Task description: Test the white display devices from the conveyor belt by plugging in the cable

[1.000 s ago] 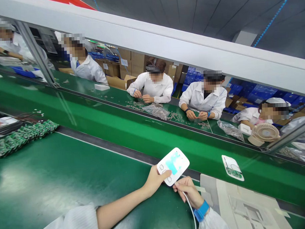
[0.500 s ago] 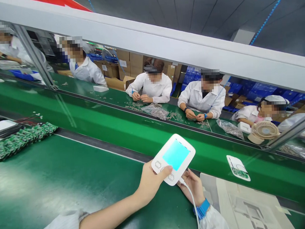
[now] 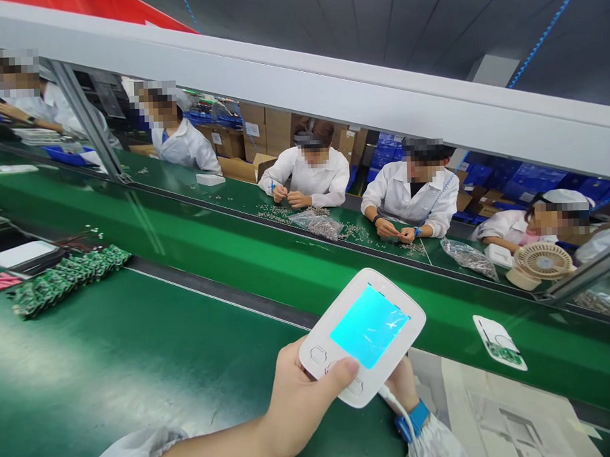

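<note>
Thumb laid over the lower buttons, the left hand (image 3: 298, 405) grips a white handheld device (image 3: 362, 338) by its lower left side in the head view, the only one. The device is held up tilted, near the middle of the person's reach, its lit cyan screen (image 3: 371, 325) facing the camera. The right hand (image 3: 404, 385) is mostly hidden behind the lower right corner — whether its fingers close on anything, I cannot tell. A white cable (image 3: 402, 413) meets the device's bottom edge and passes in front of a blue wristband (image 3: 415, 416).

A tug from the right wrist could catch that cable and strain or pull out its plug; a thumb pressing across two buttons could give an unintended input. If the left grip slipped, the device might drop onto the green bench (image 3: 189, 346).

Heaped circuit boards (image 3: 71, 280) lie well off to the left. Ahead runs the green belt (image 3: 210, 252), carrying an open white panel (image 3: 500, 342) right of the device. Beyond it — past a metal post (image 3: 86, 123) — co-workers sit near bagged small parts (image 3: 317, 225) and a fan (image 3: 543, 260). Nothing visible blocks the device itself.
</note>
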Demonstrator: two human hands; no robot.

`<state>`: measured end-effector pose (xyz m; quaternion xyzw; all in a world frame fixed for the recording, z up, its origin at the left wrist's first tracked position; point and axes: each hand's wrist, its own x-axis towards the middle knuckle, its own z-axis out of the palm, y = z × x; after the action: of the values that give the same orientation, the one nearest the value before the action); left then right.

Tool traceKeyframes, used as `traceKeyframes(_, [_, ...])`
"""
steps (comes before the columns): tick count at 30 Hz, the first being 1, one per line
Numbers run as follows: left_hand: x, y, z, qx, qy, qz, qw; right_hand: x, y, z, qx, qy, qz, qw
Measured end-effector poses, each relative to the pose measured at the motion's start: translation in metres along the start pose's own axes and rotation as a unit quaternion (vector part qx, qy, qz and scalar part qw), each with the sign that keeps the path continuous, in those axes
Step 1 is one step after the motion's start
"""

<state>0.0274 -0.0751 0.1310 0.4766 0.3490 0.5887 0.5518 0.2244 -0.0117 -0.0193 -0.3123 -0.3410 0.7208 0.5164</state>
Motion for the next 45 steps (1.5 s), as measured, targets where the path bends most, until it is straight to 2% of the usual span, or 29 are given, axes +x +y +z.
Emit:
traceKeyframes(3, [0.002,0.005,0.001,0.002,-0.007,-0.014,1.0,0.001,0.003,-0.002,0.04,0.019,-0.001,0.999])
traceKeyframes(7, [0.009,0.001,0.001,0.026,-0.01,-0.021,0.999,-0.002,0.0,0.002,0.068,-0.001,0.016,0.998])
traceKeyframes(9, [0.017,-0.013,0.0,0.065,-0.023,-0.026,0.997,-0.006,-0.004,0.007,0.084,-0.018,0.037,0.996])
traceKeyframes(12, [0.034,-0.047,-0.004,0.128,-0.057,-0.041,0.989,-0.011,-0.007,0.015,0.105,-0.081,0.086,0.987])
traceKeyframes(14, [0.046,-0.071,-0.009,0.148,-0.051,-0.051,0.986,-0.012,-0.006,0.018,0.078,-0.13,0.102,0.983])
traceKeyframes(16, [0.054,-0.09,-0.013,0.133,-0.037,-0.082,0.987,-0.011,-0.003,0.021,0.031,-0.141,0.096,0.985])
traceKeyframes(19, [0.062,-0.102,-0.018,0.076,-0.045,-0.144,0.986,-0.008,0.003,0.022,-0.019,-0.118,0.089,0.989])
traceKeyframes(22, [0.073,-0.1,-0.023,0.069,-0.057,-0.163,0.983,-0.007,0.005,0.02,-0.049,-0.13,0.097,0.986])
traceKeyframes(24, [0.087,-0.093,-0.034,0.097,-0.011,-0.132,0.986,-0.008,0.006,0.018,-0.074,-0.173,0.109,0.976])
traceKeyframes(26, [0.104,-0.084,-0.052,0.166,0.079,-0.054,0.981,-0.009,0.006,0.017,-0.089,-0.207,0.119,0.967])
traceKeyframes(27, [0.112,-0.079,-0.063,0.228,0.12,-0.007,0.966,-0.009,0.006,0.016,-0.087,-0.21,0.121,0.966])
traceKeyframes(28, [0.119,-0.075,-0.073,0.318,0.143,0.032,0.937,-0.009,0.006,0.016,-0.081,-0.205,0.12,0.968])
traceKeyframes(29, [0.125,-0.073,-0.084,0.421,0.146,0.058,0.893,-0.009,0.006,0.016,-0.073,-0.196,0.119,0.971])
traceKeyframes(31, [0.134,-0.074,-0.098,0.592,0.119,0.077,0.793,-0.008,0.006,0.017,-0.063,-0.19,0.12,0.972])
traceKeyframes(32, [0.137,-0.077,-0.102,0.645,0.1,0.074,0.754,-0.008,0.006,0.018,-0.061,-0.191,0.121,0.972])
traceKeyframes(33, [0.14,-0.083,-0.103,0.676,0.084,0.068,0.729,-0.007,0.006,0.018,-0.06,-0.191,0.122,0.972])
traceKeyframes(36, [0.149,-0.104,-0.094,0.706,0.037,0.059,0.705,-0.007,0.005,0.019,-0.061,-0.187,0.123,0.973])
traceKeyframes(41, [0.16,-0.131,-0.065,0.725,-0.054,0.064,0.684,-0.007,0.003,0.02,-0.068,-0.183,0.127,0.973])
traceKeyframes(45, [0.151,-0.142,-0.049,0.725,-0.066,0.093,0.679,-0.008,0.002,0.019,-0.06,-0.176,0.125,0.975])
